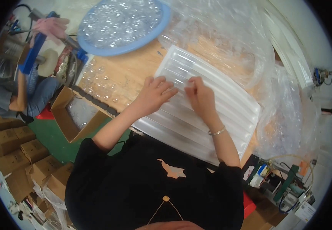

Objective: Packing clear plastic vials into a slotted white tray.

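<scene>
On a pale wooden table (122,69), a wide, ribbed, whitish tray (181,117) lies along the near edge. We judge it light, thin, somewhat flexible and slippery, best lifted by opposite rims. Over it, the left hand (153,95) hangs half open with fingers spread, apparently empty; the right hand (202,99) is curled inward, and we cannot tell whether it pinches anything.

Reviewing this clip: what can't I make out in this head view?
All in the head view:
- Right hand: fingertips blurred and folded inward, so whether they pinch anything is unclear.
- Left hand: its own back hides the palm and whatever is under it.
- Blue basin: far side cut off by the upper edge.
- Seated co-worker: head lost in the lens's dark rim.
- Clear pieces: too small and glinting to count.
</scene>
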Available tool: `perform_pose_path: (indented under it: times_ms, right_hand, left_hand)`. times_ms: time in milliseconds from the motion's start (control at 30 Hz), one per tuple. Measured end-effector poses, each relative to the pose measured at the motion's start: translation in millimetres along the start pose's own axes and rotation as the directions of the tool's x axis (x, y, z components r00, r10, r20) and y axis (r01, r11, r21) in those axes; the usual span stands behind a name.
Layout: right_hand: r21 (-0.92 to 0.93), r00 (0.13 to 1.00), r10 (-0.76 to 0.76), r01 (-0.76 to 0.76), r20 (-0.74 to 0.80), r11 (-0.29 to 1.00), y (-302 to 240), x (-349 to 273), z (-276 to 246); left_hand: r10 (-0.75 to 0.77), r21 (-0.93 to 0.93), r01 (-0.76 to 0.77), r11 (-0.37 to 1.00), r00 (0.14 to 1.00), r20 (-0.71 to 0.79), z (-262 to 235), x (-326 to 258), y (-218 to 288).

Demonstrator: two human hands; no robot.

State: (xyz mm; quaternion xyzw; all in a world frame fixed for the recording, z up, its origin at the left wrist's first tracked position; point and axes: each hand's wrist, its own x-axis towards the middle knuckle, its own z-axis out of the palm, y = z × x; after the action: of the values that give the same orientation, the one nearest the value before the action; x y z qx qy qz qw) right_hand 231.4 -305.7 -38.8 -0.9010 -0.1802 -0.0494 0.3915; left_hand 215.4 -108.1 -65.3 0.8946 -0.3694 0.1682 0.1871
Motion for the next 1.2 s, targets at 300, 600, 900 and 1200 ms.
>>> perform_pose_path:
  times_ms: [300,600,900,1200]
  right_hand:
    - [0.196,0.887,-0.368,0.428,-0.279,0.882,-26,132,44]
    - [0.018,0.928,-0.102,0.116,-0.359,0.993,-60,241,122]
    - [0.063,0.954,-0.074,0.096,-0.292,0.993,-76,254,138]
    - [0.770,0.956,-0.020,0.247,-0.292,0.588,-67,271,139]
  left_hand:
    - [-0.365,0.074,0.498,0.864,0.720,-0.591,-58,18,-72]
    - [-0.723,-0.041,0.886,0.462,0.350,-0.595,-72,37,-192]
    - [-0.819,-0.193,0.870,0.453,0.321,-0.476,-64,85,-193]
    - [-0.711,-0.561,0.478,0.676,0.223,-0.667,-43,114,-197]
